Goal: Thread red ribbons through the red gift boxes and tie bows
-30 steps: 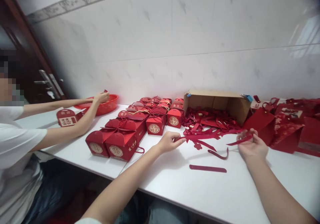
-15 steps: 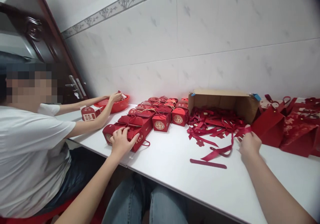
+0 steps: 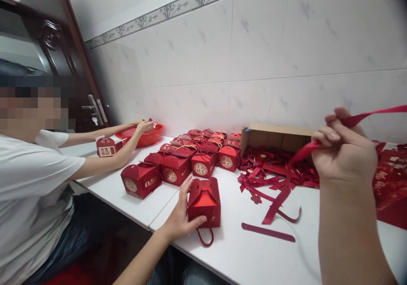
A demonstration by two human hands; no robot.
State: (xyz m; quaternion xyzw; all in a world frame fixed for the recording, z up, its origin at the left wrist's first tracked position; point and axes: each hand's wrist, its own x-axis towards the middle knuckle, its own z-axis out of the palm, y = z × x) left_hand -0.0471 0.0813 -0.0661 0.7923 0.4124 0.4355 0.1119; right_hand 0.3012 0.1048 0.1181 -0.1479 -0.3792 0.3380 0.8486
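My left hand (image 3: pixel 181 217) grips a small red gift box (image 3: pixel 205 204) from its left side, thumb across the front and fingers behind. A red cord loop (image 3: pixel 206 237) hangs from the box's near bottom edge, over the white table. Raised at the right, my right hand (image 3: pixel 345 145) is closed on a dark red ribbon (image 3: pixel 302 151). One end of the ribbon trails down toward the table and the other runs off the right edge of view. Below it lies a flat dark red strip (image 3: pixel 269 232).
A cardboard box (image 3: pixel 276 132) on its side spills a heap of red ribbons (image 3: pixel 276 166). Several red gift boxes (image 3: pixel 176 170) stand in rows against the wall. Red bags (image 3: pixel 392 183) stand at the right. At the left, a co-worker's hands (image 3: pixel 144 126) are over a red basket (image 3: pixel 140 140).
My left hand has brought one red gift box away from the row, rightward and nearer. My right hand has lifted the ribbon up from the heap.
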